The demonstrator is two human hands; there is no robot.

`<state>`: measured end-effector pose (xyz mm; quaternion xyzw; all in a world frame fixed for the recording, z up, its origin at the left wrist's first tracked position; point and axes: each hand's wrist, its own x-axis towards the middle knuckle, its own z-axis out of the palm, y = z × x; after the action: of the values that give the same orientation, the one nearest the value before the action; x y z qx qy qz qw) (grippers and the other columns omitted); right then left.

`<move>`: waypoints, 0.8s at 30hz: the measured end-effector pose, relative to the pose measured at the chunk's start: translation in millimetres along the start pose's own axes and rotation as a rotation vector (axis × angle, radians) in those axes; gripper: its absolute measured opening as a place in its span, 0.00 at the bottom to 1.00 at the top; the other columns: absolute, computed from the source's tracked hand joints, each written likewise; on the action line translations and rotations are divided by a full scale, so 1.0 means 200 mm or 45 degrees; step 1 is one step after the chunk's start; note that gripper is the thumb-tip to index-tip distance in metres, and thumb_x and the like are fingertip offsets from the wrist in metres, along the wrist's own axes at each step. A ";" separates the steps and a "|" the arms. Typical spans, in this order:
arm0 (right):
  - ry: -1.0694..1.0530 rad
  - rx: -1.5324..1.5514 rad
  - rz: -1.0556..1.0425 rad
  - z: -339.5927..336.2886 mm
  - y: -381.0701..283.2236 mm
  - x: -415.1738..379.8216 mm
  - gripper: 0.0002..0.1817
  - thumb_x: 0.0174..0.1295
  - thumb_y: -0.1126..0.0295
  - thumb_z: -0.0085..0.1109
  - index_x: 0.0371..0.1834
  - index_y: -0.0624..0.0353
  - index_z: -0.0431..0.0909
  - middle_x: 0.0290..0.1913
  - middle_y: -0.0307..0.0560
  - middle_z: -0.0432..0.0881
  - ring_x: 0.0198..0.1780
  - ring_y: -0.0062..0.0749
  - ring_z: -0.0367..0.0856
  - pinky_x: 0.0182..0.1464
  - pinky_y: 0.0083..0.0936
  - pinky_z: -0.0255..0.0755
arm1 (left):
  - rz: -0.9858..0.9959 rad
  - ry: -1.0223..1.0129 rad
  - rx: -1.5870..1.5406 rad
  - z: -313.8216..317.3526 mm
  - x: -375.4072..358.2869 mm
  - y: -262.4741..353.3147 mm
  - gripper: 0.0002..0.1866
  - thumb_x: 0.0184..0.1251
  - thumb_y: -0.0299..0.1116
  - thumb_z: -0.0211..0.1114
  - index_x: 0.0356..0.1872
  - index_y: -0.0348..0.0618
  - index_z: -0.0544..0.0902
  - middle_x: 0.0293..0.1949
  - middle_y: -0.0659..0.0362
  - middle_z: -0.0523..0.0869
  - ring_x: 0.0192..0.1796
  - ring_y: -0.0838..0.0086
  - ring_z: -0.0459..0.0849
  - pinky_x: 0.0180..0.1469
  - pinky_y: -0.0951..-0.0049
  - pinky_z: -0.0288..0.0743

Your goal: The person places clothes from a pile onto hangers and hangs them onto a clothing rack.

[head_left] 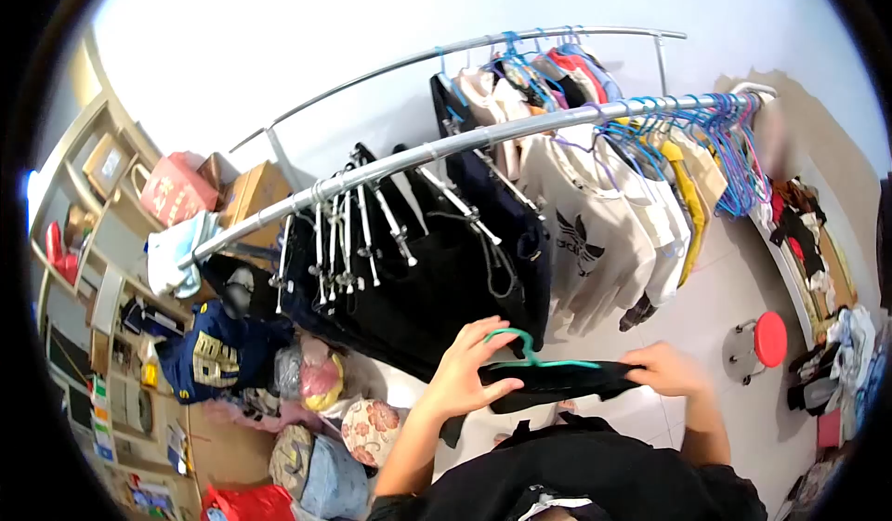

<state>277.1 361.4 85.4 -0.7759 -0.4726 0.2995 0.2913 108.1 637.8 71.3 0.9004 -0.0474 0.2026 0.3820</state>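
A dark garment (557,383) hangs stretched across a teal hanger (532,356) in front of my body. At its left end is my left hand (465,372), thumb and forefinger curved around the garment's edge beside the hook. The garment's other end is pinched in my right hand (665,369), which is slightly blurred. Fingers on the far side of the cloth are hidden. Just beyond my hands, black trousers (409,279) hang from clip hangers on the near metal rail (446,146).
Pale tops, including a sweatshirt (595,242), hang farther right along the rail, beside bunched blue and purple hangers (739,158). A second rail (400,59) stands behind. A red stool (770,338) is at right. Bags, stools and shelves (107,289) crowd the left.
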 end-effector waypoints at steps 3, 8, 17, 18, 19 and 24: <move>0.096 -0.073 0.166 -0.17 -0.01 -0.24 0.09 0.51 0.73 0.55 0.36 0.60 0.77 0.26 0.53 0.77 0.26 0.42 0.76 0.31 0.30 0.70 | 0.283 -0.001 0.079 -0.04 0.27 0.05 0.20 0.50 0.27 0.64 0.48 0.39 0.76 0.53 0.49 0.74 0.59 0.55 0.70 0.59 0.61 0.65; 0.536 0.094 0.368 -0.33 0.10 -0.43 0.08 0.49 0.72 0.58 0.32 0.61 0.78 0.25 0.53 0.77 0.25 0.43 0.76 0.30 0.30 0.69 | 0.346 -0.059 0.796 -0.05 0.83 -0.11 0.23 0.46 0.20 0.54 0.49 0.42 0.76 0.54 0.50 0.74 0.61 0.55 0.67 0.63 0.58 0.59; 0.552 0.327 0.209 -0.49 0.44 -0.14 0.09 0.46 0.76 0.58 0.32 0.65 0.77 0.22 0.48 0.76 0.24 0.25 0.73 0.30 0.23 0.69 | 0.309 -0.514 1.101 -0.11 0.98 -0.23 0.09 0.46 0.34 0.66 0.28 0.47 0.77 0.26 0.59 0.73 0.35 0.65 0.75 0.42 0.67 0.72; 0.504 0.265 0.158 -0.53 0.50 -0.15 0.09 0.46 0.75 0.58 0.32 0.64 0.77 0.24 0.51 0.77 0.25 0.33 0.75 0.31 0.25 0.70 | 0.301 -0.535 1.113 -0.14 0.96 -0.24 0.09 0.45 0.36 0.67 0.28 0.47 0.78 0.26 0.60 0.73 0.35 0.65 0.75 0.39 0.67 0.71; 0.457 0.204 0.102 -0.57 0.54 -0.13 0.09 0.47 0.74 0.58 0.33 0.62 0.78 0.26 0.55 0.77 0.26 0.41 0.77 0.32 0.27 0.71 | 0.294 -0.555 1.128 -0.18 0.94 -0.26 0.10 0.44 0.37 0.67 0.27 0.47 0.78 0.25 0.60 0.73 0.34 0.65 0.75 0.36 0.67 0.71; 0.787 0.318 0.225 -0.75 0.60 -0.16 0.07 0.46 0.77 0.59 0.30 0.63 0.79 0.18 0.49 0.74 0.18 0.25 0.72 0.25 0.22 0.68 | 0.014 -0.657 1.193 -0.30 0.87 -0.27 0.09 0.44 0.39 0.68 0.24 0.48 0.79 0.24 0.61 0.74 0.34 0.67 0.76 0.37 0.69 0.71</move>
<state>443.3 260.9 99.9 -0.8261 -0.2528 0.1300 0.4866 260.9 729.7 143.3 0.9948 -0.0490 -0.0240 -0.0862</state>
